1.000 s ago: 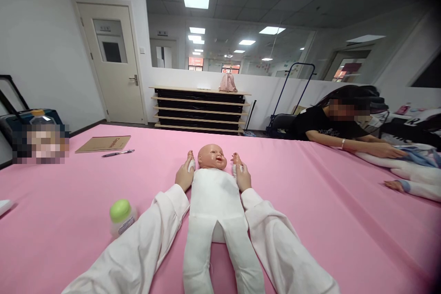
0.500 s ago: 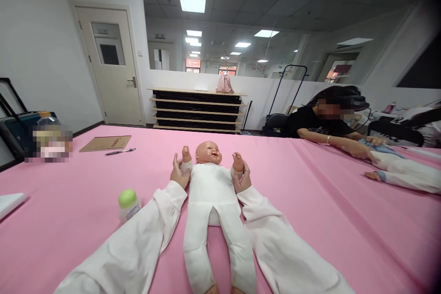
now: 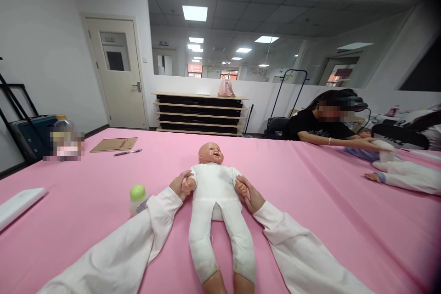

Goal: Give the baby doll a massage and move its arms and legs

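Observation:
A baby doll [image 3: 217,183] with a white cloth body lies on its back on the pink-covered table [image 3: 289,239], head away from me. My left hand [image 3: 179,184] is closed around the doll's arm on the left, near its small fist. On the other side my right hand [image 3: 253,195] grips the opposite arm close to the wrist. Both doll arms are down beside its body. Left of the doll stands a small bottle [image 3: 138,198] with a green cap, partly behind my left sleeve.
A brown notebook [image 3: 113,144] and a pen [image 3: 128,152] lie at the far left, near a bottle with an orange cap [image 3: 64,124]. A white slab [image 3: 20,206] sits at the left edge. At right, a person [image 3: 310,124] handles another doll [image 3: 409,174].
The doll's arms have come down from raised beside its head to its sides, with my hands on them. The other person's hands have lifted part of the second doll.

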Demonstrator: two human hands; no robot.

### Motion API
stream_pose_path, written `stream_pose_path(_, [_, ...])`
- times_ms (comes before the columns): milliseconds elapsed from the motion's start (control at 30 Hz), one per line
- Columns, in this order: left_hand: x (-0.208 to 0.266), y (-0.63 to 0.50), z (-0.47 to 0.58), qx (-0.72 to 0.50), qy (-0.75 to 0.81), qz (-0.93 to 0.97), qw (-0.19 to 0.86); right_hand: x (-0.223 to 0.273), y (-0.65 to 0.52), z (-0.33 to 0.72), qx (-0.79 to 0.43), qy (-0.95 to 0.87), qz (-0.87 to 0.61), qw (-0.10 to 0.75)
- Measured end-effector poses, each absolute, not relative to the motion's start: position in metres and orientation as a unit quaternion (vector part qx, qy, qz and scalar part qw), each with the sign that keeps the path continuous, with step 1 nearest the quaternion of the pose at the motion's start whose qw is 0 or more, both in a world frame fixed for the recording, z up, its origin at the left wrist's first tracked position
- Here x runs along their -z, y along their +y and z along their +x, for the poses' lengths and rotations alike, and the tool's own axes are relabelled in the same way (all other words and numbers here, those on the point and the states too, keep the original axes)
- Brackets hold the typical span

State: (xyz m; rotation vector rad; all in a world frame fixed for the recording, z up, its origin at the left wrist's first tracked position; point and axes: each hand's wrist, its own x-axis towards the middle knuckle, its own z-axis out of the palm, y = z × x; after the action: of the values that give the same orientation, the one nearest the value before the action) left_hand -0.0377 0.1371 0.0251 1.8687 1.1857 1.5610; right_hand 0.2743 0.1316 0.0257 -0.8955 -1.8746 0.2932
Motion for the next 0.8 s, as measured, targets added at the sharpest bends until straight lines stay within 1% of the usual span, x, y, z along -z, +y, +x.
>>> stream_pose_path(100, [-0.026,0.150,-0.026,-0.577,0.439,0.659,0.199,-0.031,0.142,0.266,-0.065,-0.778,-0.377,0.498])
stream_pose_path(167, [-0.026,0.160,-0.017,-0.603,0.487,0.610,0.166,-0.036,0.152,0.255,-0.033,-0.747,-0.410,0.523])
stream_pose_path(233, [-0.027,0.169,-0.008,-0.609,0.521,0.584,0.131,-0.042,0.164,0.244,-0.035,-0.700,-0.453,0.551])
stream_pose_path(333, [-0.031,0.183,-0.001,-0.575,0.544,0.605,0.087,-0.050,0.185,0.234,-0.033,-0.650,-0.503,0.568])
stream_pose_path(433, [-0.036,0.196,-0.001,-0.527,0.559,0.637,0.069,-0.052,0.203,0.233,-0.009,-0.646,-0.518,0.560])
stream_pose_path(533, [-0.039,0.206,-0.004,-0.497,0.583,0.638,0.080,-0.045,0.216,0.237,-0.015,-0.651,-0.533,0.540])
stream_pose_path(600, [-0.041,0.211,-0.005,-0.477,0.605,0.629,0.107,-0.039,0.222,0.240,-0.035,-0.646,-0.549,0.529])
stream_pose_path(800, [-0.038,0.217,-0.009,-0.413,0.625,0.638,0.180,-0.035,0.229,0.249,-0.152,-0.668,-0.532,0.498])
